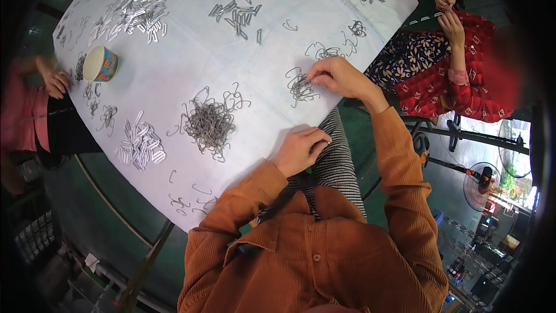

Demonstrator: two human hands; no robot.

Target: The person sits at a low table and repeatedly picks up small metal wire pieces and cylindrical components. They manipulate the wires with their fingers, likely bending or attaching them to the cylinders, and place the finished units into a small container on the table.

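My right hand (343, 77) is over the table's right side, its fingertips pinched together at the edge of a small pile of bent wire hooks (300, 89). Whatever sits between those fingertips is too small to make out. Closer to me, my left hand (300, 150) rests at the table edge with thumb and forefinger closed. A tiny glint shows at its fingertips, but the thing itself is unclear. Left of my hands lies a larger tangled heap of wire hooks (209, 124). Beside that heap is a pile of flat, shiny metal pieces (140, 144).
A white-covered table (260, 69) bears a paper cup (100, 64), a large spread of metal pieces (142, 8) and a smaller group (238, 17). Loose hooks (184, 204) lie near my left sleeve. Co-workers sit left and right; one person's hands (450, 20) are raised. A fan (479, 182) stands behind.
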